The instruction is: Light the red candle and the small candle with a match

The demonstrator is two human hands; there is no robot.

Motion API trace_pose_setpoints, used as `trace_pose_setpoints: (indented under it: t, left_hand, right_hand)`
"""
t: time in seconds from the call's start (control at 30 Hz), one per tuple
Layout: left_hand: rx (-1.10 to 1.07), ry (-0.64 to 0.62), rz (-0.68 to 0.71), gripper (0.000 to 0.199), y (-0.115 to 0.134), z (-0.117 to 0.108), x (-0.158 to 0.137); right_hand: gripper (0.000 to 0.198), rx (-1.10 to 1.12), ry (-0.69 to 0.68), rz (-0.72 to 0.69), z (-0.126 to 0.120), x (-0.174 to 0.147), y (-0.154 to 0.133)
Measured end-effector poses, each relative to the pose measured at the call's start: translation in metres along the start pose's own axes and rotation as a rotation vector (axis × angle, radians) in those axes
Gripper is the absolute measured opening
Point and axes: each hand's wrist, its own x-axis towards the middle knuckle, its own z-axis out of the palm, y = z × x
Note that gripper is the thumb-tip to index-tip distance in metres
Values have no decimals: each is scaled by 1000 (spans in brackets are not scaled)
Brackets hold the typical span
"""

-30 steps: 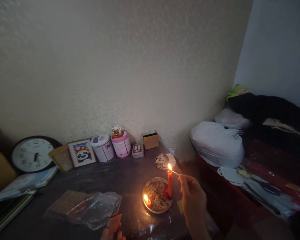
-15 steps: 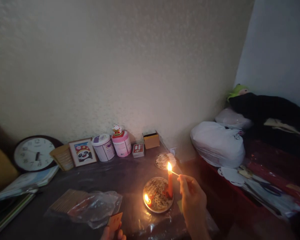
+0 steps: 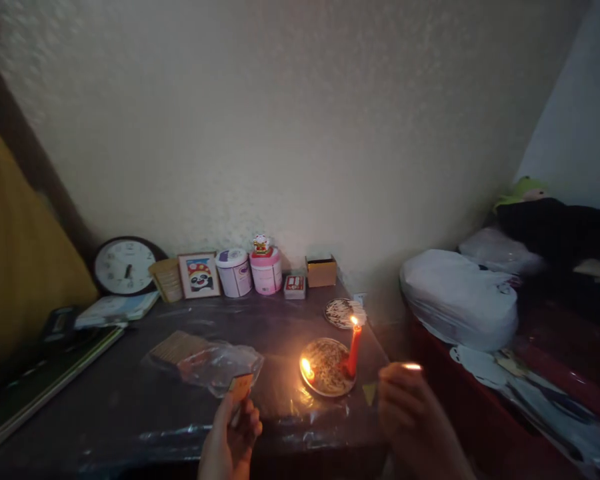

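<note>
Glossy tabletop [image 3: 280, 327], plastic-like sheen.
Red candle [image 3: 355, 351]: smooth wax. Box [image 3: 321, 273], centre: matt cardboard. Bag [image 3: 457, 293], right of frame: wrinkled white plastic. Wall [image 3: 300, 133], top: rough, matt.

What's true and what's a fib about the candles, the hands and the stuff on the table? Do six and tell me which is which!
1. The tall red candle is lit. True.
2. Only one candle is burning. False: the short candle on the plate is burning too.
3. The left hand holds a small box. True.
4. The right hand is touching a candle. False: it is apart from both, with a bright streak, likely a match, at its fingers.
5. The cat figure is on top of the pink tin. True.
6. A picture is lying face down. False: the panda picture shows its front.
</note>
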Motion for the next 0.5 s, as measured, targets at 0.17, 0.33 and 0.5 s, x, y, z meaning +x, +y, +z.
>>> trace_pose_setpoints:
  t: [0.17,0.33,0.5]
  left_hand:
    - [-85,-122,56,38,5,14,-17]
    - [-81,-61,64,40,4,15,-16]
    - [-83,-91,63,32,2,15,-16]
  right_hand:
    - [41,114,28,35,-14,-3,11]
    - [29,156,-22,200,-15,0,27]
    - [28,112,-91,193,-13,1,31]
